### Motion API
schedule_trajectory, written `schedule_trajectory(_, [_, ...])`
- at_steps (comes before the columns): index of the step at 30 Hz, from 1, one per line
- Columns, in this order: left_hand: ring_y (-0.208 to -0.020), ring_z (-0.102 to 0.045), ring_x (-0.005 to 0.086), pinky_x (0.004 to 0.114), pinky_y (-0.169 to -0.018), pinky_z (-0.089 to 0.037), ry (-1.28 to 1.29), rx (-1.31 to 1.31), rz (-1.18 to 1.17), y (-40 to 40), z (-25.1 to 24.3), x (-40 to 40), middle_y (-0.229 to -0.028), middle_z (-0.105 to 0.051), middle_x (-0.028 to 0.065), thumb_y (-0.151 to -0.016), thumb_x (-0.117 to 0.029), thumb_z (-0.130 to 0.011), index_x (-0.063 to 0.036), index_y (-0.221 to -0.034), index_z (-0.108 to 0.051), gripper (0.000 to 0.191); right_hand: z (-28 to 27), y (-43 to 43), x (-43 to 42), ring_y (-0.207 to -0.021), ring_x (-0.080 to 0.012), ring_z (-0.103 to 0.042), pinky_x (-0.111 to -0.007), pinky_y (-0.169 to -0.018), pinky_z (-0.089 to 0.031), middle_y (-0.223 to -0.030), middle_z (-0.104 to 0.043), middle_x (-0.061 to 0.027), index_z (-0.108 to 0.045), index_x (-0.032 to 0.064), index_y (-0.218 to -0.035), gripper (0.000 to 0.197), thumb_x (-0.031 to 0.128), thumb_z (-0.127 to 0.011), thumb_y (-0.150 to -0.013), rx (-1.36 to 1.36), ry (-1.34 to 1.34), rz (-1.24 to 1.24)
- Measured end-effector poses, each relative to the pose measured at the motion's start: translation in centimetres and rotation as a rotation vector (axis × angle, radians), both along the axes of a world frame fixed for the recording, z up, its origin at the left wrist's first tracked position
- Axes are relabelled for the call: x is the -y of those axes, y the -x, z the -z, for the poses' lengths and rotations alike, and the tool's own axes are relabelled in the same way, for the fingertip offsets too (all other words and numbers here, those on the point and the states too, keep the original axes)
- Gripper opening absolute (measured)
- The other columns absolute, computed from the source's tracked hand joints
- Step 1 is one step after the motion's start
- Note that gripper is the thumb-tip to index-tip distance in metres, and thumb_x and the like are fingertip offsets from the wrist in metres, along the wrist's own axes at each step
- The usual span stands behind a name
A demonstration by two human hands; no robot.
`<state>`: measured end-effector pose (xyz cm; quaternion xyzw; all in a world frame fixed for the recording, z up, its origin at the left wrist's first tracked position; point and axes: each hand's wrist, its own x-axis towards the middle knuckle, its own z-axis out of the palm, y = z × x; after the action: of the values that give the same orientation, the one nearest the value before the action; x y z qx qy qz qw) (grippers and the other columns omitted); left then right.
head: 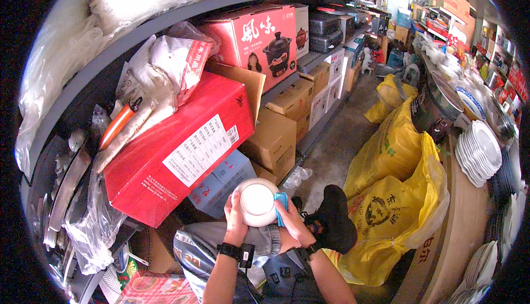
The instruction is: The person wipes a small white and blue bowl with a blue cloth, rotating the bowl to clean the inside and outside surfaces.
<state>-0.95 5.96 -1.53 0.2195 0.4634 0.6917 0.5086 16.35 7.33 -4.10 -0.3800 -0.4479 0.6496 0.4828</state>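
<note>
A round white plate (257, 198), or a shallow dish, is held in front of my lap with its broad face towards the camera. My left hand (234, 217) grips its left rim, the thumb on the near face. At the right rim, my right hand (293, 220) presses a blue cloth (281, 208) against the plate with the thumb. Both wrists wear dark straps. The fingers behind the plate are hidden. My knee in grey denim is just below it.
A large red carton (182, 146) leans out from the left shelf (165, 16). Brown cartons (273, 138) stand behind it. Yellow woven sacks (385, 217) lie to the right, beside a ledge with stacked white plates (478, 153). A floor aisle (327, 142) runs between.
</note>
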Motion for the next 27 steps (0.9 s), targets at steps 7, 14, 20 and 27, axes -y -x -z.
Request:
schedule_trajectory(7, [-0.107, -0.059, 0.0232, 0.040, -0.096, -0.046, -0.002, 0.152, 0.128, 1.3, 2.4, -0.5, -0.114, -0.063, 0.0098, -0.088, -0.031, -0.050, -0.0079, -0.121, -0.056, 0.040, 0.5, -0.1, -0.2, -0.099, -0.0096, -0.054, -0.025, -0.086, -0.045, -0.112, -0.058, -0.0025, -0.052, 0.0029, -0.128, 0.039, 0.024, -0.059, -0.097, -0.061, -0.067, 0.272])
schedule_trajectory(14, [-0.097, -0.057, 0.0144, 0.029, -0.087, -0.047, 0.013, -0.119, 0.214, -0.7, 0.3, -0.4, -0.102, -0.062, 0.0055, -0.097, -0.031, -0.057, -0.0020, -0.110, -0.058, 0.032, 0.6, -0.5, -0.2, -0.105, -0.0116, -0.052, -0.026, -0.093, -0.042, -0.118, -0.056, -0.0030, -0.049, 0.0039, -0.135, 0.046, 0.027, -0.060, -0.096, -0.240, 0.065, 0.261])
schedule_trajectory(20, [-0.100, -0.059, 0.0162, 0.030, -0.088, -0.048, 0.037, -0.125, 0.127, -0.1, 0.3, -0.1, -0.109, -0.062, 0.0072, -0.098, -0.033, -0.055, -0.0015, -0.118, -0.054, 0.037, 0.6, -0.1, -0.3, -0.111, -0.0128, -0.048, -0.028, -0.097, -0.039, -0.123, -0.052, -0.0036, -0.044, 0.0061, -0.138, 0.050, 0.033, -0.057, -0.098, -0.208, 0.079, 0.105])
schedule_trajectory(27, [-0.103, -0.060, 0.0188, 0.033, -0.090, -0.049, -0.007, 0.044, -0.029, 0.1, -0.4, 0.1, -0.112, -0.062, 0.0101, -0.100, -0.030, -0.052, -0.0013, -0.116, -0.054, 0.033, -0.4, 0.1, 0.4, -0.104, -0.0116, -0.051, -0.027, -0.092, -0.042, -0.115, -0.056, -0.0024, -0.048, 0.0056, -0.131, 0.045, 0.035, -0.057, -0.098, -0.035, 0.069, -0.065])
